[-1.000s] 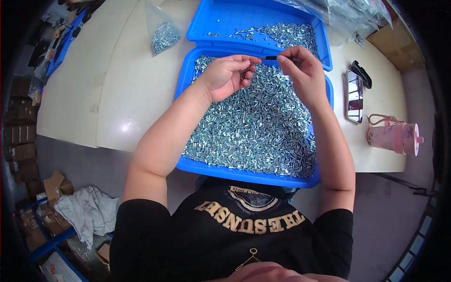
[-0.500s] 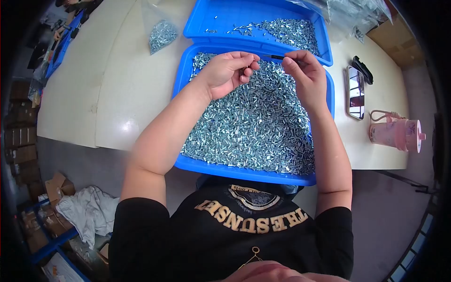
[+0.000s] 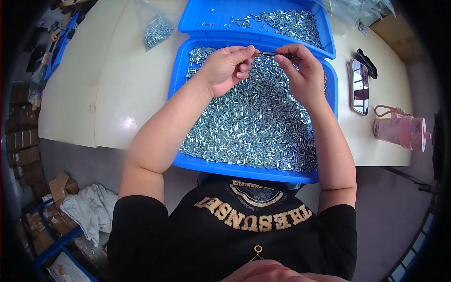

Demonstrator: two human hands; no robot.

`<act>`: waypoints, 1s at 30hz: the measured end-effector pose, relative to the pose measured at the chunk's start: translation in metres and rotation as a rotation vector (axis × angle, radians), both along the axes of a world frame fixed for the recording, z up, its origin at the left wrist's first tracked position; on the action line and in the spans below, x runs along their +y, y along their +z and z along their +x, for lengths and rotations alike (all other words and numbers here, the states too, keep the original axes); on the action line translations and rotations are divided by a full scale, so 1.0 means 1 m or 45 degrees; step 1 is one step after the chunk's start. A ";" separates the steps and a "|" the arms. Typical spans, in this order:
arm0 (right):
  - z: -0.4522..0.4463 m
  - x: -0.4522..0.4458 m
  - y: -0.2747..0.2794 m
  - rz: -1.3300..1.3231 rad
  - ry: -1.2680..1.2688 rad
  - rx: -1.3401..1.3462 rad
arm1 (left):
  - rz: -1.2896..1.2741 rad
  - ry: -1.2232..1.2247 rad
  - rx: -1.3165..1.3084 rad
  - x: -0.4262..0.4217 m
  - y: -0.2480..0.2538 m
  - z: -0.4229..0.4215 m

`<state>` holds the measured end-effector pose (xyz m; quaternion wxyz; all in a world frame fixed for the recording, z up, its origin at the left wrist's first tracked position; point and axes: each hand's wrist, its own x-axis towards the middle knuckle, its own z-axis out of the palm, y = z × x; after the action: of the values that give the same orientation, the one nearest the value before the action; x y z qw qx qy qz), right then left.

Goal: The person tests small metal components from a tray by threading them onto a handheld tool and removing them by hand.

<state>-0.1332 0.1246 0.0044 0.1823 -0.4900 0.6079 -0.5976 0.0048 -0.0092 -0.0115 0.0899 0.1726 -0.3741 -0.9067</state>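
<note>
My left hand (image 3: 231, 68) is closed in a pinch above the far part of a blue bin (image 3: 176, 94). Whatever sits between its thumb and forefinger is too small to make out. Thumb and fingers of my right hand (image 3: 303, 73) grip a thin black pen-like tool (image 3: 268, 53). The tool lies nearly level, and its left tip meets the fingertips of my left hand. Below both hands the bin is filled with small shiny metal pins (image 3: 249, 122), which look like short cylinders.
Behind the bin stands a second blue tray (image 3: 225, 9) with more metal pieces. A clear bag of pieces (image 3: 158, 33) lies at the left. To the right are a phone (image 3: 360, 87), a black object (image 3: 366, 63) and a pink cup (image 3: 399, 131). Plastic bags (image 3: 357, 9) lie at the back.
The tool's tip was apart from my left fingers and now reaches them. My hands have come a little closer together. The whole view has shifted slightly.
</note>
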 end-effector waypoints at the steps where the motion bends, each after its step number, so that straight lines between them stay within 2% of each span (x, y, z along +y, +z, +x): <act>1: 0.002 -0.001 0.000 -0.032 -0.054 0.084 | 0.004 0.004 -0.002 0.000 0.000 0.001; 3: 0.004 0.000 0.005 -0.062 -0.109 0.169 | -0.011 0.035 0.005 0.001 0.000 0.000; 5: 0.006 0.004 0.012 0.290 -0.220 0.214 | -0.054 0.049 0.007 0.002 0.001 0.000; 8: 0.005 0.001 0.007 0.372 -0.242 0.172 | -0.137 0.095 -0.013 0.004 0.002 -0.001; 10: 0.007 -0.004 -0.002 0.287 -0.206 0.081 | -0.167 0.209 -0.060 0.005 0.002 -0.001; 12: 0.012 -0.008 -0.008 0.110 -0.120 -0.236 | -0.241 0.251 -0.095 0.008 0.004 -0.001; 14: 0.009 -0.003 -0.006 0.183 -0.053 -0.141 | -0.320 0.295 -0.124 0.009 0.005 -0.002; 16: 0.009 0.000 0.004 0.496 -0.080 -0.182 | -0.410 0.324 -0.109 0.011 0.004 -0.002; 19: -0.002 0.000 0.005 0.657 0.057 -0.359 | -0.472 0.297 -0.130 0.010 0.007 -0.001; 20: 0.001 0.000 0.005 0.656 0.059 -0.358 | -0.473 0.299 -0.130 0.010 0.007 -0.001; 22: 0.009 -0.001 0.005 0.330 0.038 -0.669 | -0.510 0.337 -0.124 0.012 0.008 -0.002; 25: 0.007 -0.001 0.001 0.268 0.059 -0.734 | -0.589 0.359 -0.172 0.014 0.007 -0.003; 30: 0.000 0.000 0.006 0.443 0.071 -0.476 | -0.611 0.330 -0.166 0.013 0.008 -0.002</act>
<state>-0.1334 0.1249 0.0104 0.3894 -0.3488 0.6436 -0.5590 0.0026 0.0039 -0.0036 0.2190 0.2508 -0.5578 -0.7602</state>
